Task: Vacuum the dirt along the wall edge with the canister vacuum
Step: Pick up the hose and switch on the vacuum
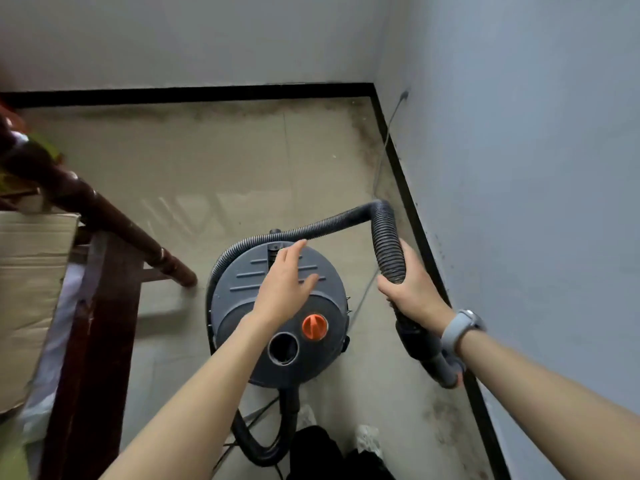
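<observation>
A grey canister vacuum (242, 299) stands on the floor below me, with an orange knob (314, 327) and a round port on its lid. My left hand (284, 282) hovers flat over the lid near the handle slot, fingers straight. My right hand (412, 285) grips the black ribbed hose (388, 244) near its rigid end, which points back toward me. The hose loops from the canister's far side round to my right hand. Dark dirt (360, 133) lies along the black skirting (401, 174) at the right wall and the far wall.
A dark wooden stair railing (104, 209) and post stand at the left, with cardboard (31, 271) beside them. A thin power cord (384, 150) runs down the right wall to the floor. My shoes (369, 439) show at the bottom. White walls meet in the far right corner.
</observation>
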### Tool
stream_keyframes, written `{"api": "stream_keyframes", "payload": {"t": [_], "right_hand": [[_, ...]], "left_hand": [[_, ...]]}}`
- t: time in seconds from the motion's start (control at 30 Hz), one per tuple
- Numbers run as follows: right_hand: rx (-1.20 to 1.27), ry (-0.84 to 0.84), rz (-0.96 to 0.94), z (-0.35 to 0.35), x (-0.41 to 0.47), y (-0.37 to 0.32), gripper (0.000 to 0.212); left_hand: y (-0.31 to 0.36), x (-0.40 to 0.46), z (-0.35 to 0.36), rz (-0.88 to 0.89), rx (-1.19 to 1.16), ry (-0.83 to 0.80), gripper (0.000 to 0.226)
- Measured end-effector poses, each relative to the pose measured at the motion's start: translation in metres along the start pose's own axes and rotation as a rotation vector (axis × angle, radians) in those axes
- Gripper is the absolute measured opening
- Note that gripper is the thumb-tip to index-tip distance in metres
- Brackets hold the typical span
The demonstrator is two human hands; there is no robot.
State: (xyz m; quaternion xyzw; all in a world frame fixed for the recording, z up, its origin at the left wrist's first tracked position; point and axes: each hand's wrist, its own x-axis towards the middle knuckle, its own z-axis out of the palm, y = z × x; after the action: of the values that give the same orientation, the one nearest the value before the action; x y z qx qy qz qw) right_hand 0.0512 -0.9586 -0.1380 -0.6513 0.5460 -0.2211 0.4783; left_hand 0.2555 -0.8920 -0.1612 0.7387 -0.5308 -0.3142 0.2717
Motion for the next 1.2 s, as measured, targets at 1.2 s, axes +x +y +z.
{"api": "stream_keyframes", "payload": {"t": [1.2], "right_hand": [[1.030, -0.055, 0.512, -0.044, -0.170, -0.016, 0.029]], "left_hand": [[0.066, -0.275, 0.023, -0.103, -0.216, 0.086, 0.043]]}}
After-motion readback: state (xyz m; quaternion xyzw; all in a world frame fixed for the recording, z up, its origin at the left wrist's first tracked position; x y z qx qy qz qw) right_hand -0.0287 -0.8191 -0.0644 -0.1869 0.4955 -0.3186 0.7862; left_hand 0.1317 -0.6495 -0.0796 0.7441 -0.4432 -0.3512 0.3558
